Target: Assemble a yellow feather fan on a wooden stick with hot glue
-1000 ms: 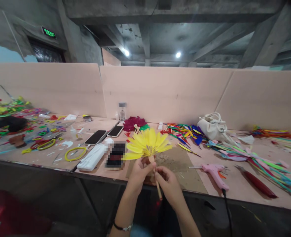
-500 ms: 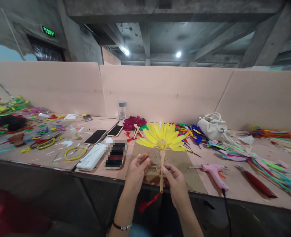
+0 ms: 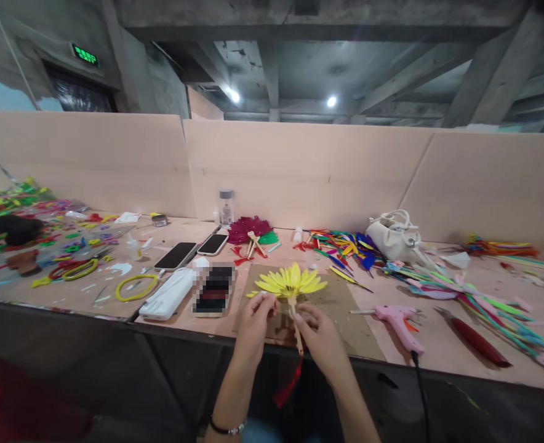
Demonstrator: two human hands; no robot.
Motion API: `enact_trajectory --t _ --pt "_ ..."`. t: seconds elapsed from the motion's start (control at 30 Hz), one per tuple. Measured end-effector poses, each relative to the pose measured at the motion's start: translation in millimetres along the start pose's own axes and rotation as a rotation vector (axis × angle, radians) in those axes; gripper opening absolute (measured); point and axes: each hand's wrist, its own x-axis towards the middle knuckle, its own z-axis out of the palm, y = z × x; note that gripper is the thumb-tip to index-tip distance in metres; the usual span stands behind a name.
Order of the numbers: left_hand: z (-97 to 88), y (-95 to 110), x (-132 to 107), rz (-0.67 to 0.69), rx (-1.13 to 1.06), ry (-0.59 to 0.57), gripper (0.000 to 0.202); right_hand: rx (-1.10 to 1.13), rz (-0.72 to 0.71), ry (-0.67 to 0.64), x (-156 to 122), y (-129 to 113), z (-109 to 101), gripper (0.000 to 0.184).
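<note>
A yellow feather fan [image 3: 292,283] with a pale wooden handle [image 3: 296,330] is tilted low over a brown board [image 3: 355,332]. My right hand [image 3: 319,335] is closed round the handle from the right. A red tassel [image 3: 290,383] hangs from the handle's end, past the table's front edge. At the fan's lower left edge my left hand [image 3: 256,320] is closed in a pinch close to the yellow feathers. What its fingertips hold, if anything, I cannot make out.
A pink glue gun [image 3: 399,323] and a red-handled knife [image 3: 477,340] lie to the right. Phones [image 3: 176,256] and a white power bank [image 3: 168,295] are at left. Loose coloured feathers [image 3: 346,243], a dark red fan [image 3: 250,229] and a white bag [image 3: 394,237] sit behind.
The fan has tipped down and shifted slightly left, so its feathers look flatter. My left hand's fingers have closed into a pinch by the feathers. The tassel has swung right.
</note>
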Motion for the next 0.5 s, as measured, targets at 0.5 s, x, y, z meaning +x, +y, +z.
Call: enact_trajectory --t 0.5 --pt "-4.8 35.6 -24.7 0.303 0.518 -0.418 0.015 -1.334 -0.043 -0.041 95.2 -80.3 -145.6 0.013"
